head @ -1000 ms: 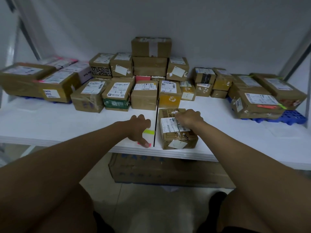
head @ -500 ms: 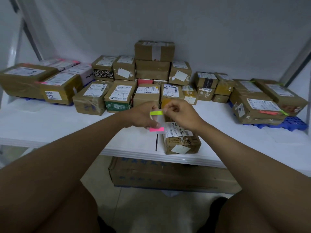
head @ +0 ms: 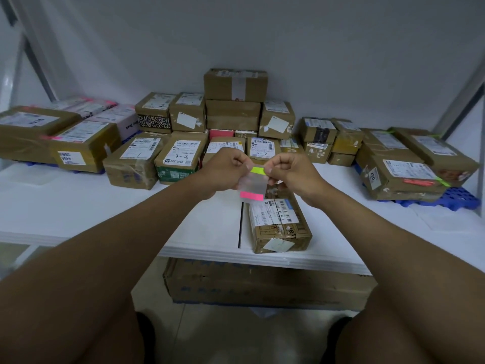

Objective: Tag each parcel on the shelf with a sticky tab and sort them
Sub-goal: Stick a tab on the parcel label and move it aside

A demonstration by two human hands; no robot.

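We hold a clear sheet of sticky tabs above the shelf: our left hand pinches its left side, our right hand pinches the green tab. 1 parcel lies at the shelf's front edge, the other parcels along the back.

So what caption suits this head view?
Both hands hold a sticky-tab sheet above a parcel on the shelf.

Handwritten "3-2" marks the white shipping label of a green-based parcel on the shelf. A figure "2" is penned on the label of a box in the rear row, and another on a parcel behind the hands. A side sticker on a right-hand parcel reads, apparently, "002".
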